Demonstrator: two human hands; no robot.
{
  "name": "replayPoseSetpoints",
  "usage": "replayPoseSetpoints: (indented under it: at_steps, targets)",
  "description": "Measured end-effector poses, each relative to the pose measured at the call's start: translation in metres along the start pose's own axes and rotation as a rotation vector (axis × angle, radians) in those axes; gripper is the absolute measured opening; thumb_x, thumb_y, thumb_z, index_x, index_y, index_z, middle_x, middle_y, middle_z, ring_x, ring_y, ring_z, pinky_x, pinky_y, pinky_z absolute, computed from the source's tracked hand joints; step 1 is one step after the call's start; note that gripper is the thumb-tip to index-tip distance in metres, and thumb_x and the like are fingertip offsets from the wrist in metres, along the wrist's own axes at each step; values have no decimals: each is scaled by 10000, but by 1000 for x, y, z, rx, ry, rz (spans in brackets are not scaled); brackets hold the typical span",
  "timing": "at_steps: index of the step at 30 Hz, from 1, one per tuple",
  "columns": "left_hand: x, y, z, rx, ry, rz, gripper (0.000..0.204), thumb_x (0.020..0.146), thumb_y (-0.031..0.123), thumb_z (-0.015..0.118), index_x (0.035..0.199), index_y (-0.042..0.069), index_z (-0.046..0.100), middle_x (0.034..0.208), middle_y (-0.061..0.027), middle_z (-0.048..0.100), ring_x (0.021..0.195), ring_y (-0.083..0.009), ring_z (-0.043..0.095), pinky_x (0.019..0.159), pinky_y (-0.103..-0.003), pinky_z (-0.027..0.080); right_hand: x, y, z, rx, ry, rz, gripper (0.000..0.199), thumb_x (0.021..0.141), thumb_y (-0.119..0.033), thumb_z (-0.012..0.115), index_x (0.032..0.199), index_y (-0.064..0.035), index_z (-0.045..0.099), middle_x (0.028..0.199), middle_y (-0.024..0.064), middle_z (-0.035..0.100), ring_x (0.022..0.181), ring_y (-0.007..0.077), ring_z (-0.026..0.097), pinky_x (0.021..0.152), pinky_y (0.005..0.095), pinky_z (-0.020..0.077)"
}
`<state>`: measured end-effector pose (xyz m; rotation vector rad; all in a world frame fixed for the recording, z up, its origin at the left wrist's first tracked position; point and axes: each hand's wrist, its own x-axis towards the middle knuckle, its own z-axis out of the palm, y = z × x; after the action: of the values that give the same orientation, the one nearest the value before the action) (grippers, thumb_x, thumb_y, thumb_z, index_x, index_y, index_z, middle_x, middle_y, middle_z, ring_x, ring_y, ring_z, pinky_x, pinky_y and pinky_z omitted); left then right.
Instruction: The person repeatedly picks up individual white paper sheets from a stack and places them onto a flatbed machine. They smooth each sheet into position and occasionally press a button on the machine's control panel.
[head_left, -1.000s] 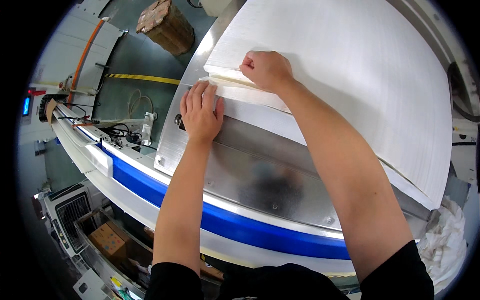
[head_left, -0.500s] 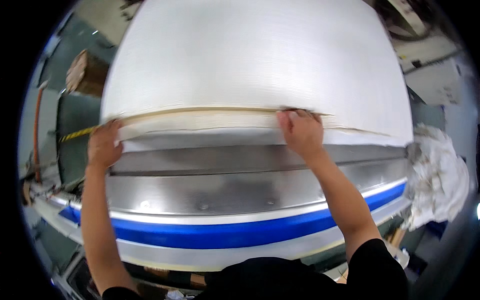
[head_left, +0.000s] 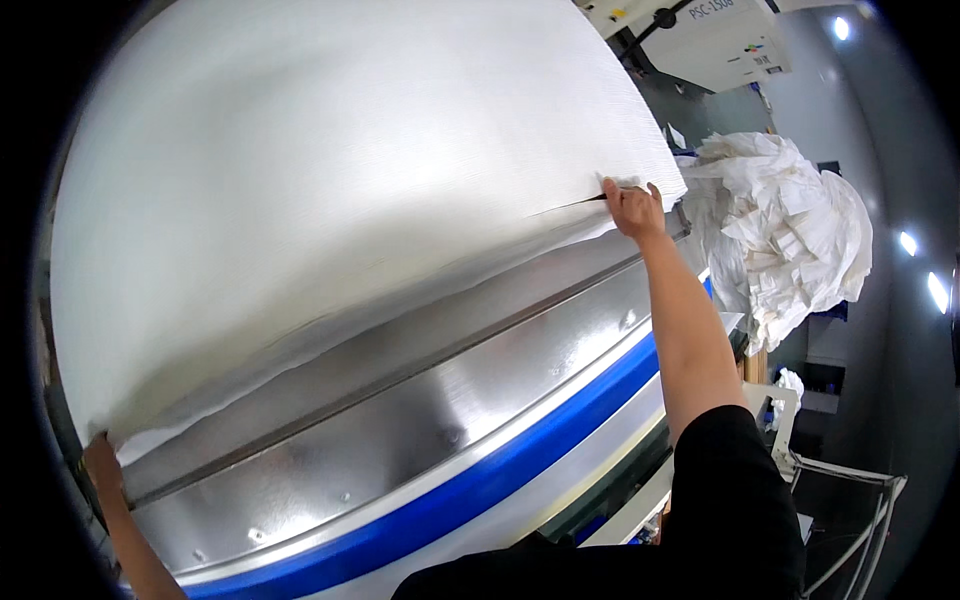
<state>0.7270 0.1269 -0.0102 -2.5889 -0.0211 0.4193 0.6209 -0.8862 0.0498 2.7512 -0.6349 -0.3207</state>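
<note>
A wide white sheet (head_left: 330,170), finely ribbed and cloth-like, covers most of the view, and its near edge runs slantwise from lower left to upper right. At its near left corner, my left hand (head_left: 103,462) is closed on the edge, with its fingertips partly hidden. Toward the right end of that edge, my right hand (head_left: 637,210) grips the sheet, thumb and fingers curled round it. A dark slit shows beside the right thumb, where the edge lifts from the layer beneath. Under the sheet's front edge lies a grey metal surface (head_left: 400,410).
A blue strip (head_left: 480,475) runs along the front of the metal, close to my body. Beyond my right hand sits a large heap of crumpled white material (head_left: 790,230). A white machine (head_left: 710,45) stands at the far right, and a pale metal frame (head_left: 870,520) at the lower right.
My view has turned to the right. My hands have spread far apart along the sheet's near edge, the right one toward its right end. The folded-up cream strip between them now lies down.
</note>
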Motion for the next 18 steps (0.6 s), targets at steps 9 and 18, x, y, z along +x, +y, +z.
replayPoseSetpoints:
  at_steps: [9,18]
  targets:
    - [8,-14,21,109,-78,70,286,924,70,426,1185,8,525,1054,-193,605,976,-322,577,819,-401,477,44,128,10,-31,-282,44,307,882,-209,466,1129,-99,611,1155,160,606,1068,315,585,886,412,485]
    - [-25,-30,1,127,62,35,280,910,107,414,1103,67,613,1015,-165,628,957,-346,575,798,-446,465,60,165,55,-331,-42,-56,348,832,-205,551,1176,-219,605,1114,68,639,1015,289,608,861,395,493]
